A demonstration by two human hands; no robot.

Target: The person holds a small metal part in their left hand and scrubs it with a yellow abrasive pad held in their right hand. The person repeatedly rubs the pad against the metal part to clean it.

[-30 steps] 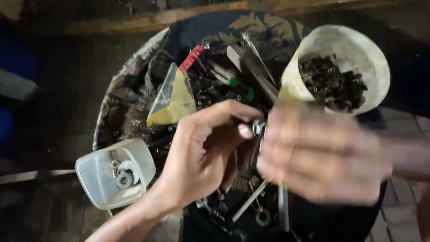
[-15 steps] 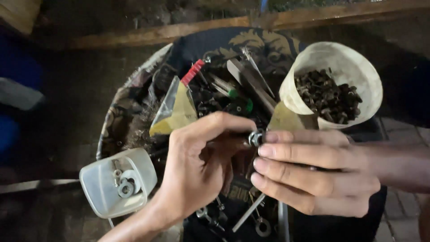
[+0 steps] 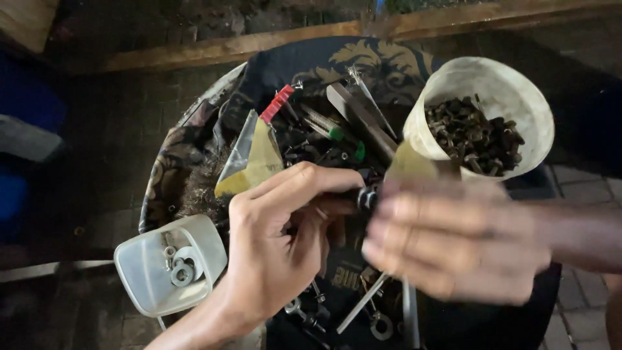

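Observation:
My left hand [image 3: 275,249] pinches a small dark bolt with a metal nut [image 3: 367,197] on its end, thumb and forefinger closed on it. It hovers over a heap of loose hardware [image 3: 311,146] lying on a dark patterned cloth [image 3: 382,58]. My right hand [image 3: 457,240] comes in from the right, blurred by motion. Its fingertips meet the nut; its thumb is hidden, so its grip is unclear.
A white cup [image 3: 495,65] full of dark screws stands at the upper right. A white square tub [image 3: 133,259] holding washers sits at the lower left. In the heap lie a yellow and clear bag [image 3: 253,159], a red-handled tool [image 3: 276,104] and metal rods [image 3: 359,304]. A wooden plank [image 3: 259,42] runs along the back.
My right hand has gone from still and sharp to blurred, shifting slightly at the nut. My left hand keeps its pinch on the bolt and has barely moved.

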